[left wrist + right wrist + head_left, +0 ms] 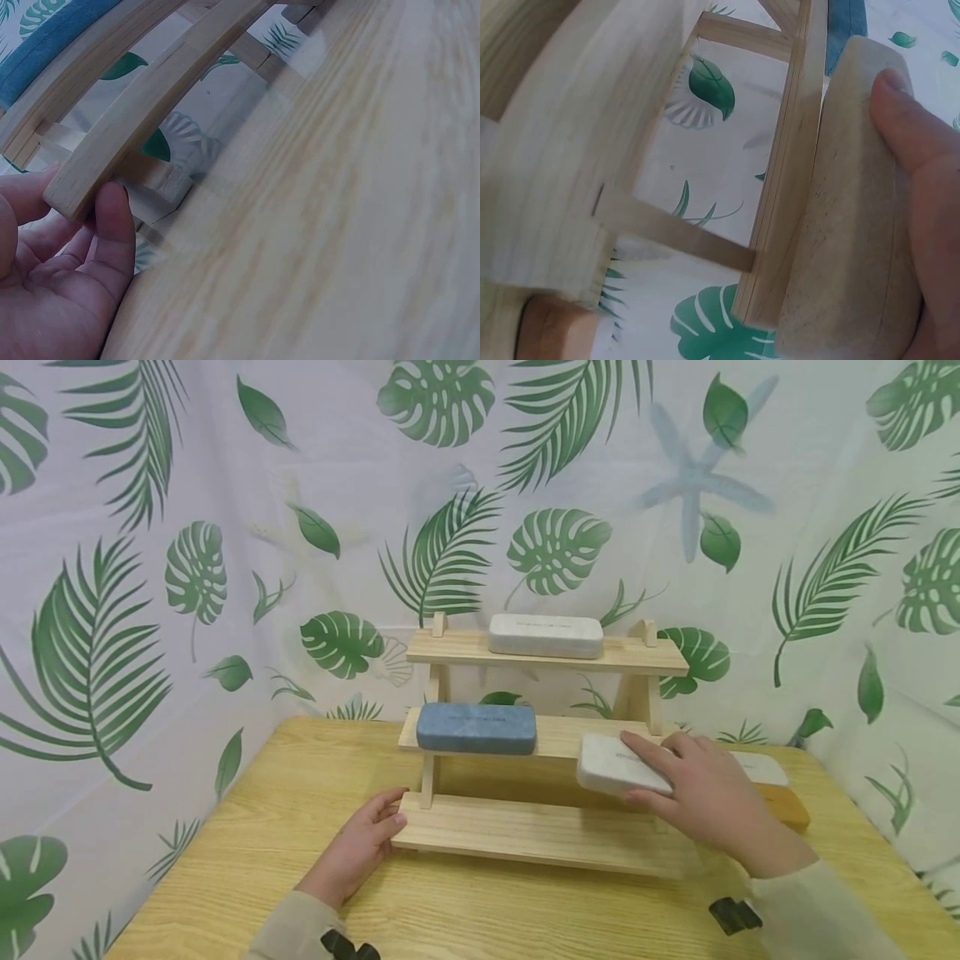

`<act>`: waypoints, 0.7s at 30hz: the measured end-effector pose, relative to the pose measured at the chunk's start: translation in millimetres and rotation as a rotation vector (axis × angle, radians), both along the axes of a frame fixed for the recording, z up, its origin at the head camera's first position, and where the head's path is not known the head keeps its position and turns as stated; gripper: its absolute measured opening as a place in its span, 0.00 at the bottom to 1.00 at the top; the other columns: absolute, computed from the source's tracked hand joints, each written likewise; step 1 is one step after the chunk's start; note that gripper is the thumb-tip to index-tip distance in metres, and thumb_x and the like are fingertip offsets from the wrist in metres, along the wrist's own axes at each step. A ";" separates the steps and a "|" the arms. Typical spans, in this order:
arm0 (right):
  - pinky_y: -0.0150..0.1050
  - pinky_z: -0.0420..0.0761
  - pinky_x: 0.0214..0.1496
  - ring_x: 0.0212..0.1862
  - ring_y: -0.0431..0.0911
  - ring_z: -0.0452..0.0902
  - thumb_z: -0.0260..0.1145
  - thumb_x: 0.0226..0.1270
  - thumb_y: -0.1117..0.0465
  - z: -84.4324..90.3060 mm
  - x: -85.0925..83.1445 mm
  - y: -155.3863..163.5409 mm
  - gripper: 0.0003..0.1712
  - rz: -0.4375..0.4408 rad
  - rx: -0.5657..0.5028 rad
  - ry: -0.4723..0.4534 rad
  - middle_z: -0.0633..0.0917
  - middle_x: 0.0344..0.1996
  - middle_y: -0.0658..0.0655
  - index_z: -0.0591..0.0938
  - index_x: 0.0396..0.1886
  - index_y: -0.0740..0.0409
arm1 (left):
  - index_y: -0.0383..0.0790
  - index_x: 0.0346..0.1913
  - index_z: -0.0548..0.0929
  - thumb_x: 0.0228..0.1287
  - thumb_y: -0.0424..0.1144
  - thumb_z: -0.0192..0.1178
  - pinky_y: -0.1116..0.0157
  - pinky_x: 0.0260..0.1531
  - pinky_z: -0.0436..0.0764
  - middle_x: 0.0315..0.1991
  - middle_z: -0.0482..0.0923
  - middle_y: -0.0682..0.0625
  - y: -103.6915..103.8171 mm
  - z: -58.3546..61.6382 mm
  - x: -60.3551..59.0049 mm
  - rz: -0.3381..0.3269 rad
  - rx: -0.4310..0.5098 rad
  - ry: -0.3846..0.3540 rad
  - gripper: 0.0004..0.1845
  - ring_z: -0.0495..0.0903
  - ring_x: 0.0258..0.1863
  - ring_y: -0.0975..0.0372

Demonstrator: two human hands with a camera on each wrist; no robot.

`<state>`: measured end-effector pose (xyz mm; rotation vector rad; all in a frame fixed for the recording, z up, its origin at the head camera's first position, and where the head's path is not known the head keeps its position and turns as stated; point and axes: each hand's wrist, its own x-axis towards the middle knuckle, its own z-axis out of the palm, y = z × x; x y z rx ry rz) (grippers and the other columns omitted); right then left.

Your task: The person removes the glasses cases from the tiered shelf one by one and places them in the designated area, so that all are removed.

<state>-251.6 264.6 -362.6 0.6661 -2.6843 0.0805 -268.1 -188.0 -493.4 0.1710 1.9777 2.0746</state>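
A wooden three-tier display rack [525, 835] stands on the table. My right hand [708, 789] grips a white glasses case [618, 764] at the right end of the middle shelf. In the right wrist view this white case lies along the shelf edge [780, 187], the thumb on its face. On the same shelf's left half sits a blue glasses case [476, 727]. Another white glasses case [545, 635] rests on the top shelf. My left hand [363, 843] holds the left end of the bottom shelf; the left wrist view shows fingers above and below the board [112, 142].
Right of the rack, partly hidden behind my right hand, are a further white case [761, 768] and an orange case [787, 806] on the wooden table [525, 918]. A leaf-patterned cloth [337, 460] hangs behind and at both sides.
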 end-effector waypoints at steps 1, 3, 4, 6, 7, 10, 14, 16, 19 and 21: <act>0.50 0.73 0.41 0.41 0.52 0.73 0.65 0.64 0.30 -0.8 1.2 1.7 0.44 0.009 -0.010 0.004 0.79 0.43 0.58 0.71 0.76 0.43 | 0.39 0.80 0.55 0.82 0.40 0.50 0.60 0.50 0.71 0.68 0.61 0.33 -0.2 -0.2 0.4 0.001 -0.001 0.001 0.31 0.72 0.55 0.53; 0.46 0.72 0.38 0.39 0.48 0.71 0.67 0.64 0.32 -2.5 3.3 5.3 0.43 0.023 -0.025 0.014 0.78 0.40 0.55 0.72 0.75 0.45 | 0.39 0.79 0.55 0.82 0.40 0.50 0.59 0.50 0.72 0.68 0.60 0.33 -0.2 -0.4 0.6 0.003 0.000 0.001 0.30 0.72 0.56 0.53; 0.45 0.71 0.37 0.38 0.47 0.71 0.68 0.64 0.33 -3.3 4.4 7.2 0.43 0.031 -0.030 0.018 0.77 0.40 0.54 0.72 0.74 0.45 | 0.39 0.80 0.55 0.82 0.40 0.50 0.59 0.50 0.71 0.68 0.60 0.33 -0.2 -0.3 0.7 0.004 -0.001 0.002 0.30 0.71 0.55 0.53; 0.44 0.71 0.37 0.38 0.46 0.70 0.69 0.64 0.34 -5.1 6.5 10.8 0.43 0.039 -0.033 0.023 0.77 0.39 0.53 0.73 0.74 0.46 | 0.39 0.80 0.55 0.82 0.40 0.50 0.59 0.50 0.71 0.69 0.60 0.33 -0.2 0.0 1.0 0.005 -0.002 0.003 0.30 0.71 0.55 0.53; 0.44 0.71 0.37 0.39 0.45 0.70 0.69 0.64 0.34 -5.7 7.6 12.6 0.43 0.041 -0.033 0.019 0.77 0.40 0.53 0.72 0.74 0.46 | 0.39 0.80 0.55 0.82 0.40 0.50 0.59 0.49 0.70 0.68 0.60 0.33 -0.1 0.4 0.9 0.005 -0.003 0.001 0.30 0.71 0.55 0.53; 0.47 0.72 0.39 0.40 0.47 0.71 0.68 0.65 0.34 -7.9 10.8 17.6 0.42 0.040 -0.035 0.008 0.78 0.42 0.54 0.72 0.75 0.44 | 0.40 0.80 0.55 0.82 0.40 0.49 0.59 0.47 0.69 0.68 0.59 0.34 -0.5 1.0 1.0 0.009 -0.009 -0.003 0.30 0.69 0.53 0.53; 0.50 0.74 0.40 0.41 0.50 0.74 0.68 0.65 0.34 -12.7 14.3 23.8 0.42 0.030 -0.036 -0.015 0.80 0.44 0.56 0.72 0.75 0.43 | 0.40 0.80 0.55 0.81 0.40 0.50 0.59 0.45 0.69 0.67 0.60 0.34 -1.4 -0.6 0.5 0.004 -0.011 -0.004 0.30 0.69 0.52 0.53; 0.51 0.75 0.40 0.41 0.51 0.75 0.67 0.65 0.33 -15.3 15.7 26.7 0.42 0.017 -0.035 -0.030 0.80 0.46 0.57 0.72 0.75 0.43 | 0.39 0.79 0.56 0.81 0.40 0.50 0.60 0.45 0.69 0.66 0.61 0.35 -1.6 -1.8 -0.3 -0.002 -0.008 -0.003 0.30 0.70 0.51 0.54; 0.50 0.75 0.39 0.42 0.50 0.75 0.66 0.65 0.33 -19.5 16.9 30.5 0.41 0.003 -0.037 -0.039 0.81 0.46 0.56 0.72 0.75 0.42 | 0.39 0.80 0.54 0.82 0.40 0.50 0.60 0.47 0.71 0.65 0.62 0.34 -2.3 -3.2 -1.5 -0.019 0.004 0.003 0.31 0.73 0.51 0.54; 0.51 0.75 0.40 0.43 0.50 0.75 0.66 0.66 0.33 -21.9 17.7 32.8 0.41 0.005 -0.045 -0.037 0.81 0.47 0.56 0.72 0.75 0.41 | 0.38 0.80 0.54 0.82 0.40 0.49 0.59 0.48 0.73 0.65 0.62 0.34 -2.8 -3.9 -2.1 -0.027 0.010 0.009 0.31 0.75 0.51 0.54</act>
